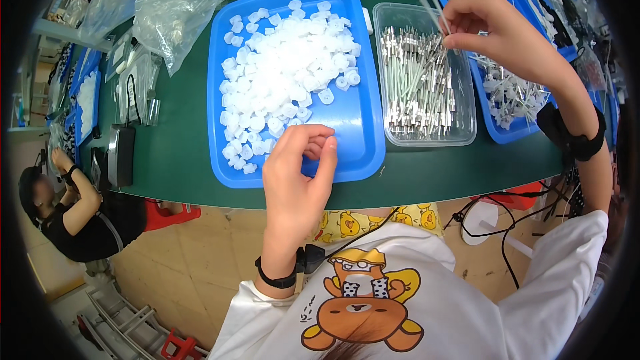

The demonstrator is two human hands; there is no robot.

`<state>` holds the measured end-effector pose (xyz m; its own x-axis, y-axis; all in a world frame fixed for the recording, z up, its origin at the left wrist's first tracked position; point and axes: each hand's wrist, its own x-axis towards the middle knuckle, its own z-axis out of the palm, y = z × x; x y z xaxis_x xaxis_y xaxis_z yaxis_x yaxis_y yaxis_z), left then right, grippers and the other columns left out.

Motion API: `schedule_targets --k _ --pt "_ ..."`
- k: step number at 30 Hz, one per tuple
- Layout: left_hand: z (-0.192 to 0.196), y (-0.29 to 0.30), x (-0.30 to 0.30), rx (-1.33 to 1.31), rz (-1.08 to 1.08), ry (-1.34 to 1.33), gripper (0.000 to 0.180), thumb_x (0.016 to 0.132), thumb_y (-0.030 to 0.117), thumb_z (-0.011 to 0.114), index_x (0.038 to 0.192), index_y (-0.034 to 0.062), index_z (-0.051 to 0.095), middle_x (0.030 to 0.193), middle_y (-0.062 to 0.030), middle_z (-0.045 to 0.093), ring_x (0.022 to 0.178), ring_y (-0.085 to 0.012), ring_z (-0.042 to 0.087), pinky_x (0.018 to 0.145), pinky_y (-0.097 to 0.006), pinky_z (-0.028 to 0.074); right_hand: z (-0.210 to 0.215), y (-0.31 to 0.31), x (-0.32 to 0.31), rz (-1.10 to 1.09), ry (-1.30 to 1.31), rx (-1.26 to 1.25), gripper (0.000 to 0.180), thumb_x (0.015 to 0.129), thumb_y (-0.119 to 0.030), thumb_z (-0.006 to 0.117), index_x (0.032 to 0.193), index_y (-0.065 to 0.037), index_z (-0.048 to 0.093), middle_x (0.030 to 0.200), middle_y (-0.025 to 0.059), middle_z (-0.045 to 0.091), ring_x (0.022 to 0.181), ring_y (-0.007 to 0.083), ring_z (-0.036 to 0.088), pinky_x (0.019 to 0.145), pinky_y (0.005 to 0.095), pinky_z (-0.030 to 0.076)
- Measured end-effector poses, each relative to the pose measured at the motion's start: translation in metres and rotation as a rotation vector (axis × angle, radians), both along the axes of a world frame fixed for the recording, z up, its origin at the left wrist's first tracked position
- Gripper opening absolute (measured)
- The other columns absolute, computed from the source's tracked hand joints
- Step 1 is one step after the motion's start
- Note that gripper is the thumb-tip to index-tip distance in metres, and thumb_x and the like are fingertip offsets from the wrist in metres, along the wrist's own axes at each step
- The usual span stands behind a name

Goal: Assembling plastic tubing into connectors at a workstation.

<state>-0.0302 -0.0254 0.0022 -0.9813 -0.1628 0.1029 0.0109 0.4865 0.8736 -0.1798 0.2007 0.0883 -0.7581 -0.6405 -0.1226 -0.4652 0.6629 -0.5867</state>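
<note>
My left hand point(298, 170) is over the near edge of a blue tray point(353, 160), its fingers curled and thumb close to the index finger; whether anything small is inside cannot be made out. White translucent plastic caps point(287, 60) are heaped in that tray. My right hand point(483, 23) pinches thin, pale rods point(432, 12) between thumb and fingers, above the far right of a clear plastic box point(427, 140). Inside the box lie many slim rods with metal ends point(420, 87).
Another blue tray point(501, 135) at the right holds rods with white caps. Clear plastic bags point(183, 10) lie at the back left, near a dark box-shaped device point(121, 153). A person point(77, 217) sits at far left. Black cables point(493, 223) hang below the table's right edge.
</note>
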Motion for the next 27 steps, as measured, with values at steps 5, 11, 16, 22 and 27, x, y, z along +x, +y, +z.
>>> schedule_targets --k 5,11,16,22,27 --pt "-0.002 0.001 -0.002 0.005 -0.018 0.032 0.007 0.075 0.001 0.056 0.081 -0.0023 0.055 0.072 -0.0079 0.055 0.062 -0.0128 0.052 0.057 -0.023 0.042 -0.004 0.012 0.011 -0.216 -0.362 -0.339 0.013 0.076 -0.013 0.060 0.082 -0.003 0.055 0.072 0.0001 0.055 0.068 0.0060 0.051 0.066 0.0178 0.041" --pt "0.004 0.003 -0.003 0.059 -0.030 0.006 0.007 0.077 0.003 0.055 0.081 -0.0029 0.055 0.074 -0.0073 0.057 0.066 -0.0113 0.053 0.061 -0.022 0.042 -0.012 0.012 0.048 -0.358 -0.485 -0.706 0.022 0.076 -0.012 0.061 0.092 0.001 0.055 0.076 0.0007 0.056 0.069 0.0050 0.050 0.064 0.0162 0.041" --pt "0.007 0.006 -0.011 0.038 -0.030 0.014 0.008 0.077 0.004 0.055 0.082 -0.0028 0.056 0.072 -0.0062 0.058 0.067 -0.0101 0.053 0.063 -0.022 0.042 -0.016 0.005 0.084 -0.390 -0.561 -0.945 0.022 0.075 -0.007 0.061 0.094 0.003 0.055 0.078 0.0028 0.056 0.069 0.0063 0.051 0.062 0.0189 0.041" --pt "0.002 0.012 -0.018 0.035 -0.042 0.046 0.007 0.077 0.004 0.055 0.081 -0.0019 0.057 0.071 -0.0054 0.059 0.065 -0.0103 0.054 0.062 -0.022 0.042 -0.044 0.004 0.108 -0.360 -0.612 -1.291 0.019 0.074 -0.006 0.061 0.090 0.002 0.055 0.078 0.0024 0.051 0.067 0.0104 0.051 0.058 0.0218 0.041" --pt "0.002 0.012 -0.019 0.012 -0.022 0.052 0.007 0.077 0.004 0.055 0.082 -0.0014 0.057 0.069 -0.0051 0.058 0.064 -0.0098 0.053 0.061 -0.021 0.041 -0.051 -0.001 0.117 -0.329 -0.586 -1.403 0.017 0.076 -0.003 0.057 0.092 0.002 0.054 0.076 0.0018 0.040 0.063 0.0093 0.043 0.056 0.0220 0.037"
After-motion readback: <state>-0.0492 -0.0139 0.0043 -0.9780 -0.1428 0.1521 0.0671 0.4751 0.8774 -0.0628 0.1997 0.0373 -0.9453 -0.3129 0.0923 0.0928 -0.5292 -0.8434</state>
